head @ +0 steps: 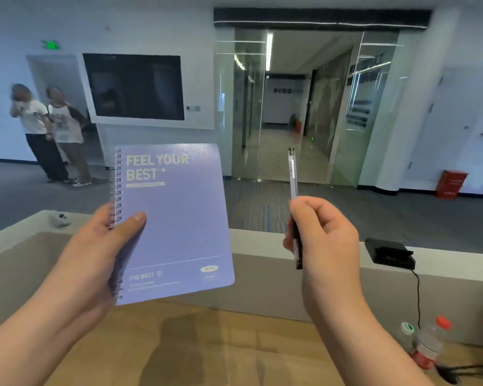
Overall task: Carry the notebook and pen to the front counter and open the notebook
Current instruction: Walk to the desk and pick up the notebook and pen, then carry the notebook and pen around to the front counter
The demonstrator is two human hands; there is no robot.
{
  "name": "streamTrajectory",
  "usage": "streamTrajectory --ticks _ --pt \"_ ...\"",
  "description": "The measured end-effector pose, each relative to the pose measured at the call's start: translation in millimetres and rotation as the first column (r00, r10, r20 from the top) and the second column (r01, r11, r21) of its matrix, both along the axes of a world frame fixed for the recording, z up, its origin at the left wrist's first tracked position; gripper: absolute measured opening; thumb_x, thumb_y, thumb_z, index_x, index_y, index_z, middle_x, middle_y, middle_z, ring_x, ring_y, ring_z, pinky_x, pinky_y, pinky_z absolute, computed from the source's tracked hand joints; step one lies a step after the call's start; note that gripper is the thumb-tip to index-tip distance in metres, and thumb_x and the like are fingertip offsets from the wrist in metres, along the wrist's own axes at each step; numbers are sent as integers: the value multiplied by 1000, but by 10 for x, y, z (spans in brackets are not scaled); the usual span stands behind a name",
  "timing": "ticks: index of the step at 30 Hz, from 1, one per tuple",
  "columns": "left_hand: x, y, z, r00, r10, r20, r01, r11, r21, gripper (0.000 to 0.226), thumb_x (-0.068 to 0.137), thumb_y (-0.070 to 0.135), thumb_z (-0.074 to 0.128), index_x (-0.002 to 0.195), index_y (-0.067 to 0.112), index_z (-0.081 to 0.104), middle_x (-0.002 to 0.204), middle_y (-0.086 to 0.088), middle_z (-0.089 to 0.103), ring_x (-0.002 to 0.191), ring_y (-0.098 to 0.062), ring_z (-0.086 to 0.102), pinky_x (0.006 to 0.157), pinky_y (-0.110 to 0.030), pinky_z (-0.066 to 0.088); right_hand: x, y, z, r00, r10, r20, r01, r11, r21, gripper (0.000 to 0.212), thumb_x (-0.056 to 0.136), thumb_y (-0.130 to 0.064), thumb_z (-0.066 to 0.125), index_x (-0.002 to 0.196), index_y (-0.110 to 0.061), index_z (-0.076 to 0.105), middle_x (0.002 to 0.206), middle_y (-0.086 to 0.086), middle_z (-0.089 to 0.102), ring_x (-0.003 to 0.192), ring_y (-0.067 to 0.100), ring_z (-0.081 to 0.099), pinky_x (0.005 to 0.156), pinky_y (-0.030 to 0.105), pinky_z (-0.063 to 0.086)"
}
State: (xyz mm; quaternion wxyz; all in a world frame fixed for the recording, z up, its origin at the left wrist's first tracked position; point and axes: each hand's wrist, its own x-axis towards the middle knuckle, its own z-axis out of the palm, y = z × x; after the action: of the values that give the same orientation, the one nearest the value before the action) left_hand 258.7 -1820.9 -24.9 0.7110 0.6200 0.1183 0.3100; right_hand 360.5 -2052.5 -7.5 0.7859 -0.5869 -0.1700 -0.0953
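A lilac spiral-bound notebook with "FEEL YOUR BEST" printed on its cover is held up closed, cover toward me, above the counter. My left hand grips it at the spiral edge, thumb across the cover. My right hand is closed around a clear pen with a dark grip, which points upward. Below both hands lies the wooden desk surface behind a raised grey counter ledge.
A black device with a cable sits on the ledge at right. Two plastic bottles stand at the desk's right end. A small white object rests on the ledge at left. Two people stand far left; glass doors lie ahead.
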Motion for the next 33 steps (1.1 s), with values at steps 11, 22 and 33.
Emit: streamTrajectory --ticks 11,22,33 --pt "-1767 1088 330 954 279 111 -288 955 75 35 105 12 49 129 28 70 123 -1 80 107 -27 79 87 -50 63 -1148 1270 434 930 364 51 -366 929 49 13 92 -22 64 81 -15 68 55 1 48 46 12 40 55 35 35" --pt "-4416 2576 314 838 527 140 -536 843 37 34 96 11 55 110 30 81 109 -2 84 90 -25 83 65 -39 66 -3272 3494 269 734 679 10 -674 728 123 13 90 -13 63 78 -14 65 58 4 48 49 16 38 54 34 31" --pt "-5940 3993 191 746 657 108 -652 754 -81 35 85 17 63 113 30 79 114 -6 83 95 -29 82 71 -44 66 -4634 5412 155 585 808 -71 -801 590 105 17 90 -17 64 73 -16 64 62 4 52 50 14 41 53 30 34"
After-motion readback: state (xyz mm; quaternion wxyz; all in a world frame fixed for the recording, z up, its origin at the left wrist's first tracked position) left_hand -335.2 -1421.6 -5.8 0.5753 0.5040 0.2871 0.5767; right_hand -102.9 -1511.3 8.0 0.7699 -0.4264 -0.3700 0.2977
